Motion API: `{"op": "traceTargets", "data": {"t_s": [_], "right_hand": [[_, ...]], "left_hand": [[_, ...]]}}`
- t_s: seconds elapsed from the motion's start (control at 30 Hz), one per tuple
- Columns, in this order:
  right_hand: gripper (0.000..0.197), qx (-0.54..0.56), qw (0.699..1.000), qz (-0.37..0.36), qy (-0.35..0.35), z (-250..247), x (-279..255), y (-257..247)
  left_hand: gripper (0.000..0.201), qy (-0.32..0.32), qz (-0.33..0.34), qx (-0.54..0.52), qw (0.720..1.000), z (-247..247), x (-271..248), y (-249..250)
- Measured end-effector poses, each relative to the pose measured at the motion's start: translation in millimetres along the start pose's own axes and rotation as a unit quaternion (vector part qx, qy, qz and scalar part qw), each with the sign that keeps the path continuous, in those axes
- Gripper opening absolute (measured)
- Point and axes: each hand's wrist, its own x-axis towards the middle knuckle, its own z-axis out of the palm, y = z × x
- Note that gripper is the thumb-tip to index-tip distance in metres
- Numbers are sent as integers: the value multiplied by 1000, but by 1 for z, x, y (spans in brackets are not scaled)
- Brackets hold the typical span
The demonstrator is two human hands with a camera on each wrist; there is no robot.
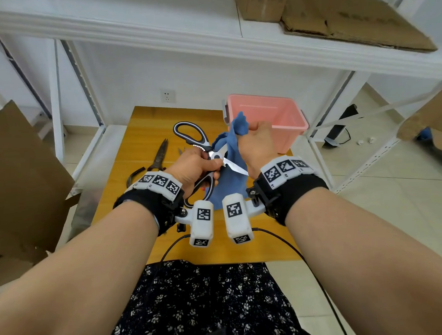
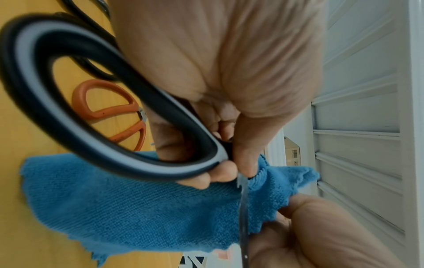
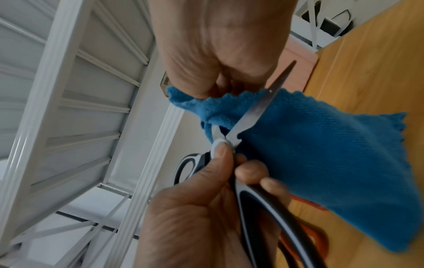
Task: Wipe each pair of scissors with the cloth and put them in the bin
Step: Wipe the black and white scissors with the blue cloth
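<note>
My left hand grips the black-and-white kitchen scissors near the pivot, above the wooden table. They are spread wide, one handle loop pointing up and away, the other low by my wrist. One bare steel blade lies across the blue cloth. My right hand clutches the bunched top of the cloth, which hangs down to the table. In the left wrist view the blade crosses the cloth. The right wrist view shows the same blade on the cloth. The pink bin stands behind my right hand.
Dark metal scissors lie on the table left of my hands. Orange-handled scissors lie under my left hand. White shelf posts flank the table, a shelf board runs overhead, and cardboard leans at the left.
</note>
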Motion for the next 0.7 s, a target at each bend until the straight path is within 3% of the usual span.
{"op": "traceTargets", "data": {"t_s": [0.2,0.47,0.7], "right_hand": [[28,-26,999,-43,9,-6,7,9],[49,-104,986,-133,-8,-7,8,2],[39,-104,987,-123,8,-6,8,2]], "left_hand": [[28,-5,1,13,1000,1,-1,-1],[15,-8,-5,13,1000,-1,-5,5],[17,-21,0,14,1000,-3,-7,6]]}}
